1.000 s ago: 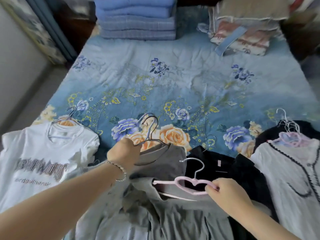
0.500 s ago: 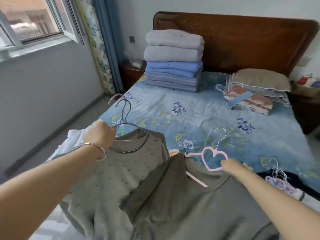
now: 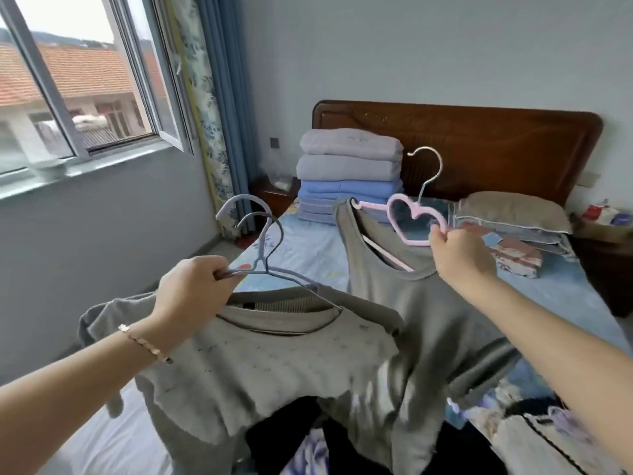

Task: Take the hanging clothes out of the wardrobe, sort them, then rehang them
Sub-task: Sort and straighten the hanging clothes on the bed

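Observation:
My left hand (image 3: 197,289) grips two blue-grey wire hangers (image 3: 263,248) by their necks. From them hangs a light grey speckled shirt (image 3: 267,368), held up above the bed. My right hand (image 3: 459,255) pinches a pink heart-shaped hanger (image 3: 411,217) carrying a darker grey top (image 3: 421,320), raised higher and to the right. Below both, on the bed's near end, lie a black garment (image 3: 284,437) and a white garment with dark trim (image 3: 534,443). No wardrobe is in view.
The bed with a blue floral sheet (image 3: 555,296) stretches ahead to a wooden headboard (image 3: 479,145). A stack of folded blankets (image 3: 349,173) and pillows (image 3: 510,217) sit at its far end. An open window (image 3: 85,97) and a blue curtain (image 3: 226,108) are on the left.
Both hands have lifted their hangers and grey tops off the bed and raised them higher. My view has tilted up from the bed to the headboard and window.

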Available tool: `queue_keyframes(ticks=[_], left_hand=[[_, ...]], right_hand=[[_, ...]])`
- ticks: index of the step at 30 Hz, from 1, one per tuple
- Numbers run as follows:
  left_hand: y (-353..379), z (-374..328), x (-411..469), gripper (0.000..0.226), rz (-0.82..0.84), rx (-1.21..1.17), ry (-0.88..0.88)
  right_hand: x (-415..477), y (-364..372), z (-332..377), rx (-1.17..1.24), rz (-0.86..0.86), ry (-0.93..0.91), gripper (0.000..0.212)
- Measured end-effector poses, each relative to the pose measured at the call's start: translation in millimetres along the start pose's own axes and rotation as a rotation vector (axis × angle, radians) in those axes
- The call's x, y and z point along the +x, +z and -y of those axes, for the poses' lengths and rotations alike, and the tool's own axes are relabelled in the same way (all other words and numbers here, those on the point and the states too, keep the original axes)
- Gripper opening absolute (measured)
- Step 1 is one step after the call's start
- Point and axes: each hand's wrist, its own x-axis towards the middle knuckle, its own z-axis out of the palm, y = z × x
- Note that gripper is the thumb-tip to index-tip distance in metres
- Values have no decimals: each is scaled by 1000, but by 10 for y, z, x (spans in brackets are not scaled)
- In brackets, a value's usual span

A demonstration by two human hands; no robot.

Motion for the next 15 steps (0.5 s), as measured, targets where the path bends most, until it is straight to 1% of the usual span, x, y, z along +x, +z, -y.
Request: queue_keyframes(ticks=[2,5,8,9,11,12,13,15], left_hand=[[24,-12,-43,52,-6,-9,52],[55,-45,-84,48,-70,-67,93],[42,-92,-71,25,-133,-200,120],[35,-112,-66,26,-121,-221,133],[60,-140,-81,50,-71,-193,184],[79,-158,-99,55,-58,-172,213],[102,-179,-128,56,-49,-165,235],[158,-228,-207,49,-42,-180,265]], right_hand=[[-81,-37,98,35,-26,-117,49],[-266,-33,145,86,38,-273,50],[-459,-30,186,138,106,-436,53],[-519,-35,215,169,134,-467,53],[-632,-46,276,239,220,-495,53],[-687,-49,300,265,282,-508,54],[-744,-52,317,275,344,-524,58],[-845,-23,333,253,416,-544,60]])
